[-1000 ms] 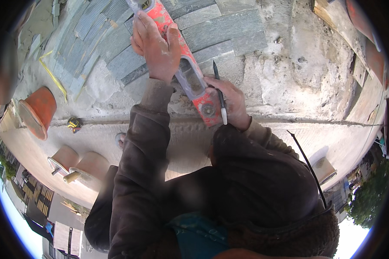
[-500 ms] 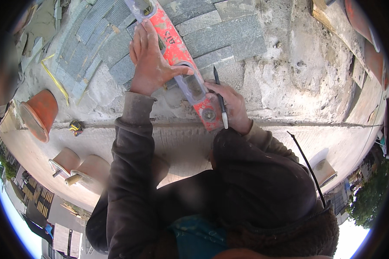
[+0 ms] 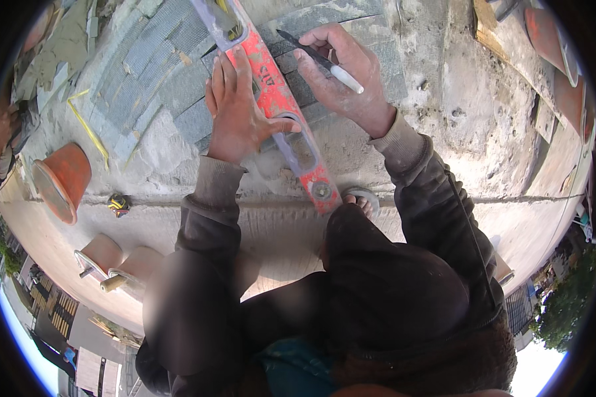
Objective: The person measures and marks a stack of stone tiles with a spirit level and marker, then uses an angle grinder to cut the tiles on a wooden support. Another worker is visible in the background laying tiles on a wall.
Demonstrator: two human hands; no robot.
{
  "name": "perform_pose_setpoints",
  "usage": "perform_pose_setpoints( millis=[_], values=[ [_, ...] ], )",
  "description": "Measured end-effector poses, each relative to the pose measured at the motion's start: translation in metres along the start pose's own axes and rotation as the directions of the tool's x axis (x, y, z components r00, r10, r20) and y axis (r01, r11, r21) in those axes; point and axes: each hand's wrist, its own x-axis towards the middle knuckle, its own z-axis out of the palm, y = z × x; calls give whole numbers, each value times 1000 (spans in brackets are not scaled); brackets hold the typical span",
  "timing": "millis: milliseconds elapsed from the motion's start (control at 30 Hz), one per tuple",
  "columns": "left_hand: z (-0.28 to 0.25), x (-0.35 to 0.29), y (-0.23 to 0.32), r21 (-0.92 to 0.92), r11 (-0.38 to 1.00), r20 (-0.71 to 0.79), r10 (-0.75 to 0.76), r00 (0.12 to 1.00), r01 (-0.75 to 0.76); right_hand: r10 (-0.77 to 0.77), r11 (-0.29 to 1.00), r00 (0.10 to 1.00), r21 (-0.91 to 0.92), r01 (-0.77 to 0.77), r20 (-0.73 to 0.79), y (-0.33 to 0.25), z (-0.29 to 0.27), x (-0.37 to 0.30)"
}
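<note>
Steadies red level (image 3: 277,94) slantwise over grey tiles (image 3: 179,89). Spreads left hand (image 3: 234,119) along level's left edge, thumb over lower slot, without clenching. Pinches black pen (image 3: 319,59) in right hand (image 3: 351,79), now shifted from level's lower end to above tiles. Leaves that end unheld; likely brings pen tip within reach of level's right edge. Off left: tape measure (image 3: 118,204), orange bucket (image 3: 73,173).

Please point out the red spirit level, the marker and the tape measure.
Red spirit level (image 3: 275,94): head view, solid red stretch between its cutouts.
Marker (image 3: 320,61): head view, dark part of its barrel.
Tape measure (image 3: 118,205): head view, its yellow-and-black casing.
</note>
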Motion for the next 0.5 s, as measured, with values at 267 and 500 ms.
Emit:
perform_pose_setpoints(
  millis=[267,500],
  values=[
    [1,0,-1,-22,999,-53,37,998,-38,-265,949,964,-170,264,16,15,19,18],
    [2,0,0,-14,1000,-44,20,999,-21,-242,943,969,-221,248,52,17,17,19]
  ],
)
